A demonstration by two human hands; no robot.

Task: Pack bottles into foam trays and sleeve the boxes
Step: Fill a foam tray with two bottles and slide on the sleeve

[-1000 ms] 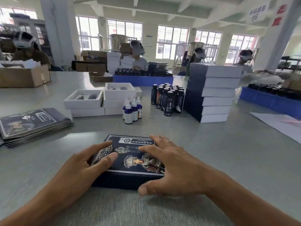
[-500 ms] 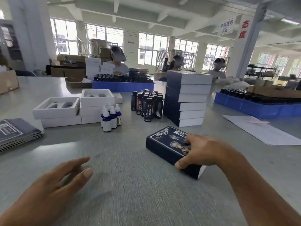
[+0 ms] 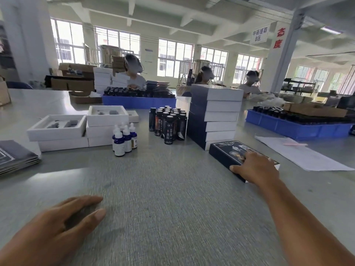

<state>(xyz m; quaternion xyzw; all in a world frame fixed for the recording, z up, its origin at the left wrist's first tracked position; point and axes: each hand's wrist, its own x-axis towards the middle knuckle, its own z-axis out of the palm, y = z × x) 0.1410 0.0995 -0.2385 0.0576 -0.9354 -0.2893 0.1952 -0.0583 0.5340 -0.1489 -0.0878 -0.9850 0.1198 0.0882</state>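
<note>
One sleeved box (image 3: 228,152) lies flat on the table (image 3: 172,189), right of centre, just beside the foot of the stack of finished boxes (image 3: 213,118). My right hand (image 3: 255,167) lies on its near end, thumb curled against the side; whether my fingers clasp the far edge I cannot quite tell. My left hand (image 3: 55,225) hovers low at near left, fingers relaxed, holding nothing.

I judge this box done and being set aside. Next comes lifting it onto the stack, then reaching left for an open foam tray (image 3: 57,125) and the bottles: dropper bottles (image 3: 124,137) and dark bottles (image 3: 167,123) stand mid-table.

Flat sleeves (image 3: 15,156) lie at far left. Blue crates (image 3: 295,127) of bottles sit further back, and other people work at the far side of a bright, windowed hall.
</note>
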